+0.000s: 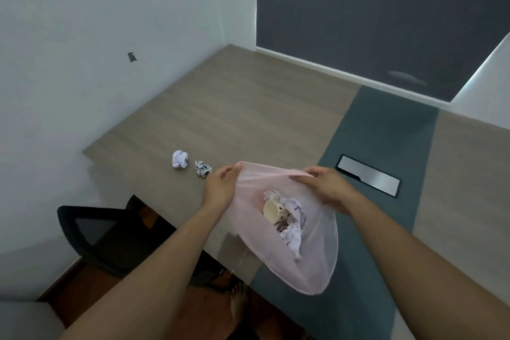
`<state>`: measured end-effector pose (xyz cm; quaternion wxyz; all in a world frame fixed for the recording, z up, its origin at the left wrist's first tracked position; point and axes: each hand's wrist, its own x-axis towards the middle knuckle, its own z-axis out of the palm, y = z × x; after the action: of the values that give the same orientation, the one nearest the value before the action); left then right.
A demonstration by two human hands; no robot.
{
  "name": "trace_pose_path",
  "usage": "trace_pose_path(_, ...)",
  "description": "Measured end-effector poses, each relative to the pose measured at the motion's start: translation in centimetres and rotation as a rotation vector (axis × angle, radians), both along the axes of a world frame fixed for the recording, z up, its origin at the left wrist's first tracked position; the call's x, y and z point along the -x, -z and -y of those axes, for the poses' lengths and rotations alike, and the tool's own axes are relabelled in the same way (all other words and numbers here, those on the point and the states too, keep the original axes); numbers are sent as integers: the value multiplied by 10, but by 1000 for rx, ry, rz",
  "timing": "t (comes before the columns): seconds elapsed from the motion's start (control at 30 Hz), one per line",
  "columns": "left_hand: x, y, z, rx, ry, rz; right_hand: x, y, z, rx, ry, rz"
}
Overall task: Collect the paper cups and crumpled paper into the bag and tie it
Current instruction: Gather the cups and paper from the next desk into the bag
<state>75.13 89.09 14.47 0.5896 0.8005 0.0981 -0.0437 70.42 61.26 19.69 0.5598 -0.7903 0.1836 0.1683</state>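
Pinching the bag's (317, 270) mouth, the left hand (218, 188) and the right hand (325, 188) are stretching it open; next, one hand is probably needing to let go for the crumpled papers (180, 159) at left.

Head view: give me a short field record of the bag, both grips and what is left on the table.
bag: pink, translucent, rim stretched between the hands, untied
left grip: hand pinches the bag rim
right grip: hand pinches the bag rim
in bag: paper cup, crumpled paper
on table: white paper ball, printed paper ball, both left of the bag
task: two balls uncollected
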Motion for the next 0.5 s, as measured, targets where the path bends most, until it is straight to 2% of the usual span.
trace_pose_path(0.13,-41,25,-14,-174,116,25,-11,-19,-4,-19,-76,-5)
trace_pose_path(0.23,-70,39,-24,-238,196,64,-25,-22,-4,3,21,6)
trace_pose_path(0.37,-101,73,-38,-315,317,76,-37,-4,-8,215,172,-4)
trace_pose_path(0.5,-118,119,-57,-543,653,-202,-45,12,-19,284,288,-33)
